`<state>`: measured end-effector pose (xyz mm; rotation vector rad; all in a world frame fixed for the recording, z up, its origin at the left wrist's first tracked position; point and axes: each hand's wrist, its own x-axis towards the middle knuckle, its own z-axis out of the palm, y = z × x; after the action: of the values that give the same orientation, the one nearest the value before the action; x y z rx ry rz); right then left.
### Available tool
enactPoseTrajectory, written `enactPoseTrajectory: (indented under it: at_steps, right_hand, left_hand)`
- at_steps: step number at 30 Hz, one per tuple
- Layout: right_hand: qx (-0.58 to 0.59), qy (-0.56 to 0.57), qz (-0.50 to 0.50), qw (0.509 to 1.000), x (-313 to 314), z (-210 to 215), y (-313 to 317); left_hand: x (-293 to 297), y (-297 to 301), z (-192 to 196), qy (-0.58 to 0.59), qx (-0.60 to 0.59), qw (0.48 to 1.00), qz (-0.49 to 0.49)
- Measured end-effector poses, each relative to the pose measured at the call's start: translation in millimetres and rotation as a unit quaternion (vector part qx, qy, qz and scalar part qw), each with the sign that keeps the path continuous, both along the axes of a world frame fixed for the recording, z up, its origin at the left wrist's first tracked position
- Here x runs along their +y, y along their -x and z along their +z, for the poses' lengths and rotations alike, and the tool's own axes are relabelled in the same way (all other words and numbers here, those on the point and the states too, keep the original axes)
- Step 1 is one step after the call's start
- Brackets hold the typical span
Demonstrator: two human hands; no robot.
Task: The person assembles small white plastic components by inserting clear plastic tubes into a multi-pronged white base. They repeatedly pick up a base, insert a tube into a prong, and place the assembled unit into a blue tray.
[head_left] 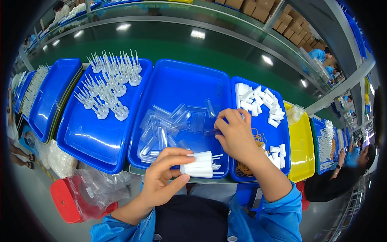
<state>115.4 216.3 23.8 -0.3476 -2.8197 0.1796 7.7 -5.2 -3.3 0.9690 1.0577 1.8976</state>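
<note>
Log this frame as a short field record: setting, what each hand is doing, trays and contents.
setting: workbench with a row of trays beside a green conveyor
left hand: grips a bundle of white sticks
right hand: fingers on a clear sleeve in the middle blue tray
left blue tray: clear pronged parts
right blue tray: white blocks, rubber bands
yellow tray: a clear bag at its top
</note>
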Motion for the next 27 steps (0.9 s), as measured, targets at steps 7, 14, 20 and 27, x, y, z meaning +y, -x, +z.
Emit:
enactPoseTrajectory:
  at_steps: [7,14,20,27]
  right_hand:
    - [0.115,0.540,0.037,0.833,-10.6,30.8,-39.4]
    - [0.197,0.559,0.057,0.803,-27.8,29.9,-61.1]
    - [0.256,0.470,0.015,0.844,-45.0,18.2,-79.6]
    - [0.285,0.395,0.036,0.873,-59.8,29.5,-66.7]
  left_hand:
    - [4.1,-1.1,-1.5,0.000,0.030,0.999,0.016]
    - [12.5,-6.5,2.4,0.002,0.030,0.999,0.013]
    - [11.3,-7.8,4.6,0.021,0.036,0.999,0.009]
    - [13.4,-13.5,1.7,0.032,0.058,0.997,0.024]
